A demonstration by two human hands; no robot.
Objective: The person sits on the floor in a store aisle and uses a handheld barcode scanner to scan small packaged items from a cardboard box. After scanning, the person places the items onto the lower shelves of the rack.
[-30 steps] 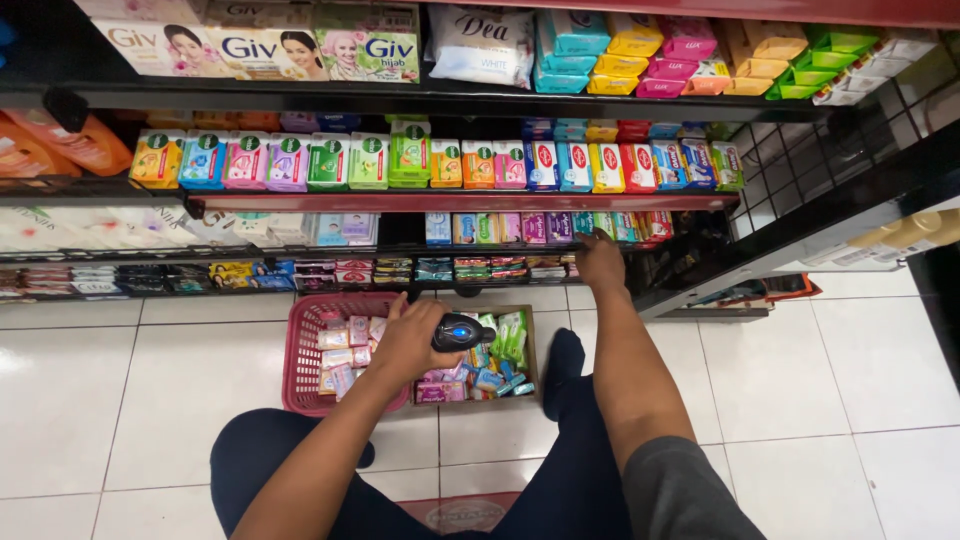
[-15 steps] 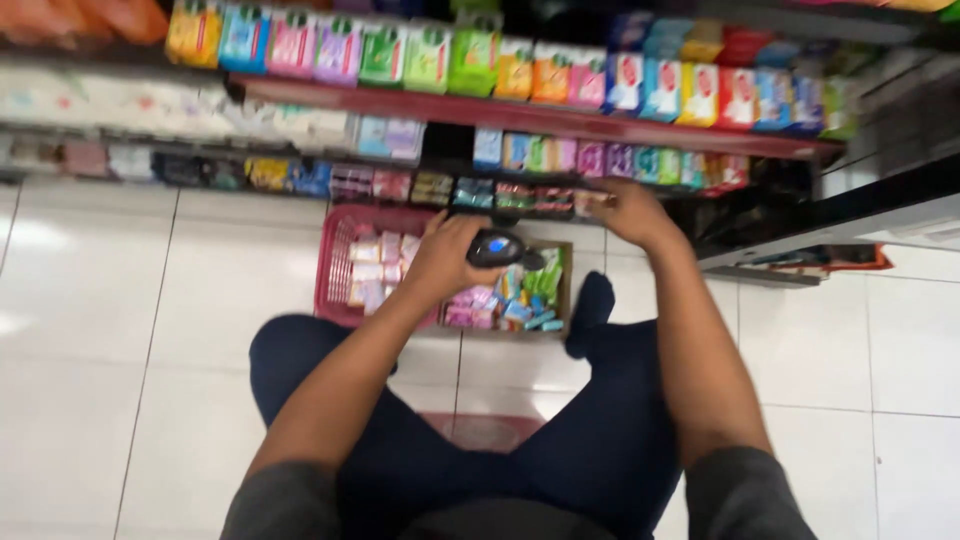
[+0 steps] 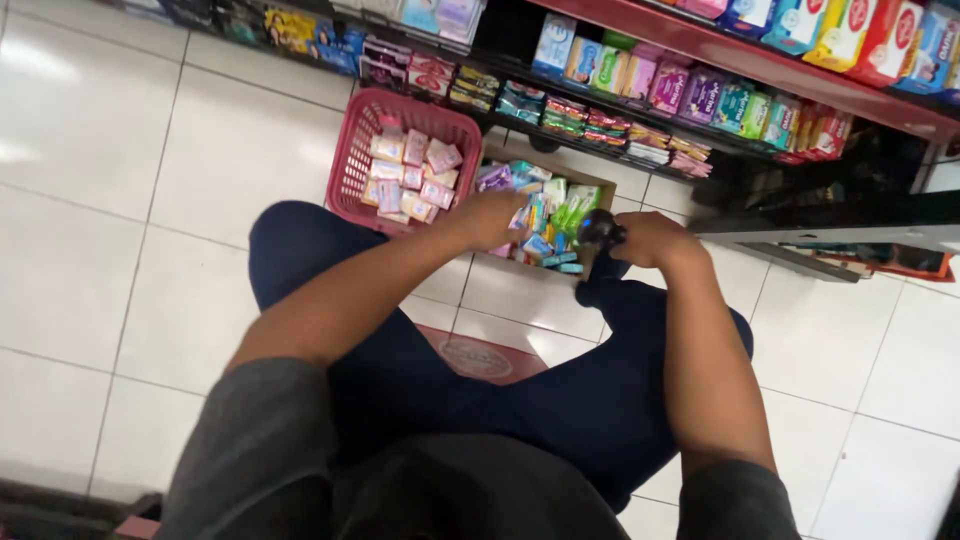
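**While crouched at soap shelf: scanner swapped hands**

Black handheld scanner (image 3: 598, 233) now gripped in right hand (image 3: 650, 243), over cardboard box (image 3: 600, 185); earlier sat in left. Left hand (image 3: 490, 218) now loosely curled, holding nothing visible, over box's soap packs, beside pink basket (image 3: 350, 165). Right hand off shelf.

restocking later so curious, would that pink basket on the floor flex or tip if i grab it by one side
The pink basket probably flexes a little: its walls are thin plastic lattice. Lifted by one side, it would likely shed the small loose packets inside. It seems light, being only partly filled.
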